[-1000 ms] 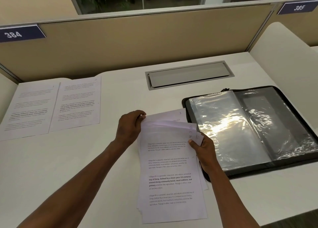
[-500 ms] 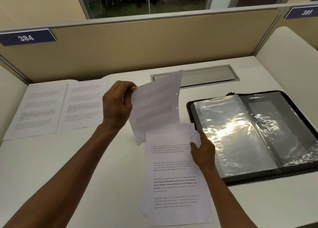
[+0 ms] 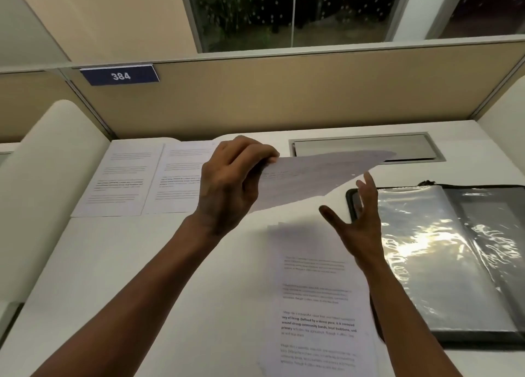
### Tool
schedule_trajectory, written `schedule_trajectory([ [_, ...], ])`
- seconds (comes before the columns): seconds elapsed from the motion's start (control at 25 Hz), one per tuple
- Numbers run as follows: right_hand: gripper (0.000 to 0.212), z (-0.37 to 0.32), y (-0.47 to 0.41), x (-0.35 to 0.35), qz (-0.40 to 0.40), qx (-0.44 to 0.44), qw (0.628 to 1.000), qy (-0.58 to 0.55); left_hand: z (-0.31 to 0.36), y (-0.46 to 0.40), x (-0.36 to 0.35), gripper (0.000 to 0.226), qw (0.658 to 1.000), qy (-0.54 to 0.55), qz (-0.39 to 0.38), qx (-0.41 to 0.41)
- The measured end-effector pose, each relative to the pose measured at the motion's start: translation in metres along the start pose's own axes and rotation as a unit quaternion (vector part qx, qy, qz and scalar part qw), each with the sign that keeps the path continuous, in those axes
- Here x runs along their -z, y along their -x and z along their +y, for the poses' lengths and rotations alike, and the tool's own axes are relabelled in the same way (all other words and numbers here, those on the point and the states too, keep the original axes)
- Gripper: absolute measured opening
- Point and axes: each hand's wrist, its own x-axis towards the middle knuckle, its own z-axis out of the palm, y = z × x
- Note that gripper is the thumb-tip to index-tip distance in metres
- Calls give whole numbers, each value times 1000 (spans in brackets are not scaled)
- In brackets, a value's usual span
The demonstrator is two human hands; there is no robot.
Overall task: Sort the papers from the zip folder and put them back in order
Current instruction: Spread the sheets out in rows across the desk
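My left hand [image 3: 230,186] pinches the left edge of one printed sheet [image 3: 312,180] and holds it nearly flat in the air above the desk. My right hand [image 3: 358,226] hovers below the sheet's right end, fingers spread, holding nothing. Under it a stack of printed papers [image 3: 318,305] lies on the white desk. The black zip folder [image 3: 454,263] lies open at the right, its clear plastic sleeves showing. Two printed sheets [image 3: 142,177] lie side by side at the back left of the desk.
A grey cable hatch [image 3: 369,146] is set in the desk behind the lifted sheet. A tan partition [image 3: 284,98] with a blue "384" plate [image 3: 120,76] closes the back. White curved dividers [image 3: 42,192] flank the desk on both sides.
My left hand has lifted one sheet off the stack and swung it up and leftward. My right hand has let go of the stack and risen with its fingers spread. The view has shifted left.
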Motion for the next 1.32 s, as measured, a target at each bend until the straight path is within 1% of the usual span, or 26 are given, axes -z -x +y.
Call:
schedule_trajectory([
  [0.04, 99, -11, -10, -2, -24, 7, 1000, -19, -1, -5, 5, 13, 1000, 10, -4, 9],
  [0.08, 88, -19, -19, -5, -40, 12, 999, -29, -3, -10, 9, 14, 1000, 19, -6, 23],
  [0.16, 55, -27, -27, -11, -54, 17, 998, -32, -16, -18, 14, 12, 997, 34, -7, 67],
  [0.2, 40, -27, -29, -16, -57, 16, 997, -47, -26, -20, 13, 10, 994, 41, -3, 99],
  [0.24, 31, -25, -29, -21, -58, 10, 995, -76, -36, -20, 11, 8, 989, 51, 3, 142],
  [0.28, 27, -22, -29, -26, -63, 0, 992, -109, -47, -18, 8, 9, 978, 69, 10, 198],
  [0.32, 26, -18, -29, -31, -65, -8, 990, -127, -58, -13, 3, 14, 960, 97, 12, 263],
  [0.36, 26, -14, -29, -35, -64, -18, 989, -132, -69, -6, -3, 19, 934, 131, 6, 334],
  [0.4, 26, -8, -31, -39, -55, -33, 989, -131, -79, 4, -10, 23, 900, 164, -6, 403],
  [0.44, 25, -2, -36, -44, -45, -52, 988, -137, -89, 15, -16, 29, 864, 183, -26, 468],
  [0.52, 19, 9, -47, -54, -28, -89, 984, -153, -106, 41, -29, 41, 796, 184, -108, 567],
  [0.6, 16, 13, -60, -67, -24, -120, 979, -164, -119, 67, -41, 53, 747, 167, -201, 611],
  [0.64, 15, 15, -67, -74, -24, -131, 977, -165, -125, 78, -47, 57, 731, 167, -222, 623],
  [0.68, 15, 15, -74, -81, -24, -140, 976, -167, -132, 88, -52, 57, 718, 176, -225, 634],
  [0.76, 16, 15, -86, -96, -31, -148, 975, -165, -144, 98, -62, 47, 704, 202, -202, 650],
  [0.84, 17, 18, -100, -113, -33, -156, 976, -148, -157, 101, -69, 40, 716, 183, -175, 650],
  [0.96, 17, 25, -120, -140, -26, -166, 981, -99, -173, 99, -78, 45, 768, 105, -166, 610],
  [1.04, 14, 32, -133, -155, -26, -164, 984, -59, -187, 102, -86, 57, 797, 60, -183, 572],
  [1.16, 10, 45, -147, -174, -34, -148, 988, 4, -206, 117, -96, 74, 825, 4, -236, 513],
  [1.24, 13, 51, -154, -183, -32, -132, 990, 44, -214, 131, -99, 80, 838, -22, -255, 482],
  [1.32, 23, 55, -157, -189, -24, -120, 990, 76, -219, 147, -98, 84, 851, -58, -261, 452],
])
